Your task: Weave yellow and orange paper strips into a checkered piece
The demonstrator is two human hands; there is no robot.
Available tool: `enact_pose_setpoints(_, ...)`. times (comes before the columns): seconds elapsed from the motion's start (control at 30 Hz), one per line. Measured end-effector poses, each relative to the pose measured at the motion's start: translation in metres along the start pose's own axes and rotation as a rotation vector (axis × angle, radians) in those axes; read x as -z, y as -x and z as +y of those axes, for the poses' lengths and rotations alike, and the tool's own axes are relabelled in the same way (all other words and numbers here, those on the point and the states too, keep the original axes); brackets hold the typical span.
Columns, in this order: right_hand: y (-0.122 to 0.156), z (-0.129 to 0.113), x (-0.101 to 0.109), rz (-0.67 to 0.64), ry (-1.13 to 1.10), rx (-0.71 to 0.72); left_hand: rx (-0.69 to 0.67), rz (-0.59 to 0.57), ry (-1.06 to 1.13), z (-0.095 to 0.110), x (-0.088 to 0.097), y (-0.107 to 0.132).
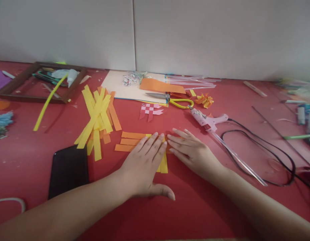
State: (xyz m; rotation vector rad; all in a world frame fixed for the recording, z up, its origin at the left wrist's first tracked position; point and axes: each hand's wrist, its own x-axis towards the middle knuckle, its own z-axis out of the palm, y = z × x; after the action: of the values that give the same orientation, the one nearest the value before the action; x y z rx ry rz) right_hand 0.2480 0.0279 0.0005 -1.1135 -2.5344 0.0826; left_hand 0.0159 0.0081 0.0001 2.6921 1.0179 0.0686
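Orange paper strips (pixel 128 142) lie sideways on the red table, crossed by yellow paper strips (pixel 164 164) that run toward me. My left hand (pixel 144 164) presses flat on the crossing, fingers stretched and thumb out to the side. It hides much of where the strips meet. At the right end of the orange strips, my right hand (pixel 192 149) rests palm down with its fingers extended, covering that end. Beyond both hands sits a small pink-and-white woven paper fish (pixel 150 109). To the left is a loose pile of yellow and orange strips (pixel 97 117).
A pink glue gun (pixel 207 121) with a clear stick and black cord lies at right. Yellow-handled scissors (pixel 170 97) rest near orange paper (pixel 161 86) at the back. A black phone (pixel 69 169) lies at left, below a brown frame (pixel 31 97) with supplies.
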Motion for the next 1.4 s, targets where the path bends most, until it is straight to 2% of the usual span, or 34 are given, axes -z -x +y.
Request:
enact_pose_setpoints(0.17, 0.0004, 0.005, 0.0003, -0.005, 0.026, 0.022, -0.015, 0.041, -0.013, -0.0007, -0.0043, 0.0008)
enact_pose_setpoints(0.47, 0.0035, 0.0028, 0.0006, 0.011, -0.023, -0.002, -0.013, 0.039, -0.004, -0.0001, -0.003, 0.0014)
enact_pose_setpoints(0.67, 0.0006, 0.0043, 0.0044, 0.152, -0.027, -0.088, -0.021, 0.078, -0.028, -0.0005, -0.0018, 0.001)
enact_pose_setpoints(1.0, 0.0003, 0.0059, 0.0068, 0.076, 0.088, -0.115, 0.009, 0.057, 0.009, -0.0012, -0.0055, 0.0009)
enact_pose_setpoints(1.23, -0.0002, 0.008, 0.0092, 0.078, 0.095, -0.086, 0.004, 0.062, 0.015, -0.0023, -0.0064, 0.0013)
enact_pose_setpoints(1.4, 0.0008, 0.0096, 0.0087, 0.056, 0.073, -0.117, 0.007, 0.054, 0.03, -0.0024, -0.0062, 0.0013)
